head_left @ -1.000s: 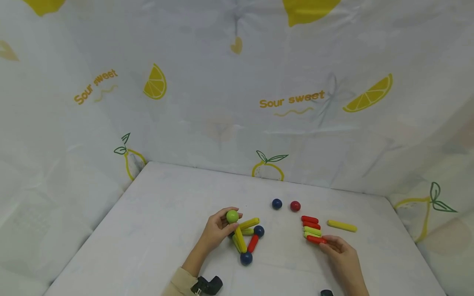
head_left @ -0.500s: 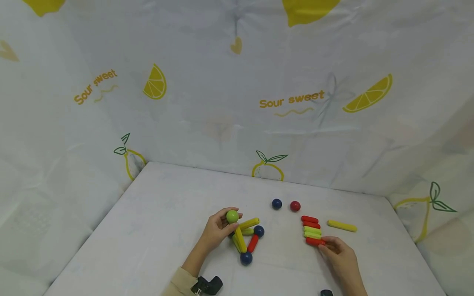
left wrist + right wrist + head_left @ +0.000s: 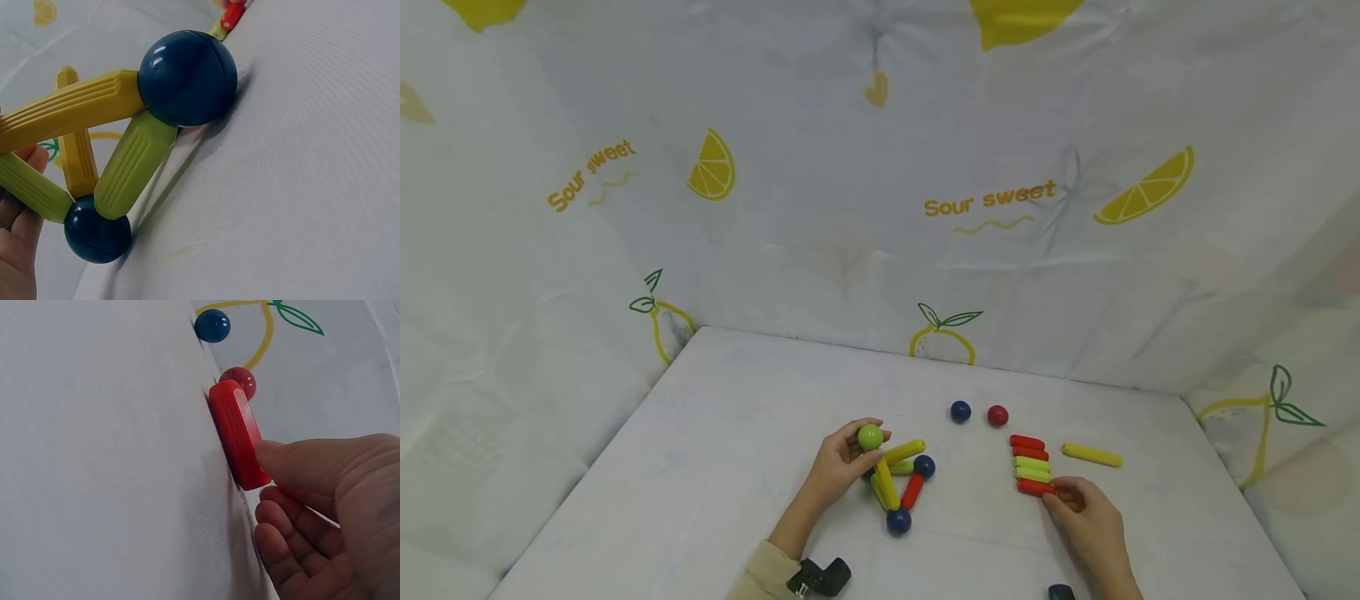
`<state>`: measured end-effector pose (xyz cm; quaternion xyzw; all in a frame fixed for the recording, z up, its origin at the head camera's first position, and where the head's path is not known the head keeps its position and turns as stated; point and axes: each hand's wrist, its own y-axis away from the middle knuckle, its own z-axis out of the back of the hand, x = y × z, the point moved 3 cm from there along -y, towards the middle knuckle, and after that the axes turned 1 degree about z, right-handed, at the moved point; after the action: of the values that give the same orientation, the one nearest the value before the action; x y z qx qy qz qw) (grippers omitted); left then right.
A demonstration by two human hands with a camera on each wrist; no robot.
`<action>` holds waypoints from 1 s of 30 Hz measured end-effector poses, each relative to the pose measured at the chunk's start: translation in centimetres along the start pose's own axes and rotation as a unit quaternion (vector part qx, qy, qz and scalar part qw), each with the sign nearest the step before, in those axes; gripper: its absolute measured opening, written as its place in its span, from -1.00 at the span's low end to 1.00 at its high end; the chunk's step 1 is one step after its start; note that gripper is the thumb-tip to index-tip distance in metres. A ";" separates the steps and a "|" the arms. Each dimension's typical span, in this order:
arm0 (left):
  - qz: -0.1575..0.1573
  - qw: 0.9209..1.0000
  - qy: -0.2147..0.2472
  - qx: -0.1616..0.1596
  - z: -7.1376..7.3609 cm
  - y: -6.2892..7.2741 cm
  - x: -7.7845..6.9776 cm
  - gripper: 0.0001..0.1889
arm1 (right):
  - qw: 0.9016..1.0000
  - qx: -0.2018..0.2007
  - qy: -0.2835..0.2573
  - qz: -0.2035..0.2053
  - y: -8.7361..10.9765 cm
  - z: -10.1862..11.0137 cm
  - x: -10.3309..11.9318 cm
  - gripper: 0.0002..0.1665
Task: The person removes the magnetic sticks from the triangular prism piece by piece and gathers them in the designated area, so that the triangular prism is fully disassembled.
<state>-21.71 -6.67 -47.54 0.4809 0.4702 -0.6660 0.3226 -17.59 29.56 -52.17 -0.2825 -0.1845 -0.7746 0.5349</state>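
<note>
A ball-and-stick frame (image 3: 887, 485) rests on the white counter (image 3: 737, 417), its green ball (image 3: 870, 437) gripped between the thumb and fingers of the left hand (image 3: 838, 462), as seen on my remote feed. That grip is my chief worry: should it slacken or tug sideways, joints lower in the frame could part and the shape fold. A leaning yellow stick (image 3: 905, 452) in it shows no ball on its upper end, so I judge a stray knuckle might knock it loose. To the right of the frame, the right hand (image 3: 1090, 521) pinches the end of a red stick (image 3: 1034, 487), just beside two green sticks (image 3: 1032, 469) and two more red sticks (image 3: 1027, 448). Held only by its end, it could swivel and scatter that row. Beyond the frame and to its right sit a blue ball (image 3: 960, 412) and a red ball (image 3: 997, 416); being round, either might roll if bumped. A spare yellow stick (image 3: 1092, 455) lies farthest right of the frame.
</note>
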 end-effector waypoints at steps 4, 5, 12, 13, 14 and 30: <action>0.000 1.000 0.002 0.003 0.0 0.0 0.1 -0.60 | 1.000 -0.023 -0.009 -0.013 0.1 0.1 0.2 -0.57; 0.002 1.000 0.003 0.004 0.0 0.0 0.1 -0.60 | 0.999 -0.029 -0.014 -0.016 0.1 0.2 0.3 -0.56; -0.036 0.999 -0.001 0.027 0.1 0.1 2.0 -0.65 | 0.998 -0.046 -0.048 -0.023 0.4 0.3 1.0 -0.55; -0.045 0.998 -0.001 0.032 0.1 0.1 2.4 -0.65 | 0.998 -0.044 -0.050 -0.021 0.4 0.3 1.1 -0.55; -0.053 0.998 0.002 0.038 0.2 0.1 2.9 -0.65 | 0.998 -0.041 -0.052 -0.022 0.5 0.3 1.2 -0.54; 0.019 0.996 -0.077 0.051 0.2 0.5 2.8 -0.58 | 0.985 0.056 -0.146 0.075 1.9 -1.8 7.6 -0.62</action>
<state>-22.23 -7.01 -50.32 0.4530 0.4003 -0.7176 0.3458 -18.31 22.33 -48.72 -0.3756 -0.2819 -0.6713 0.5735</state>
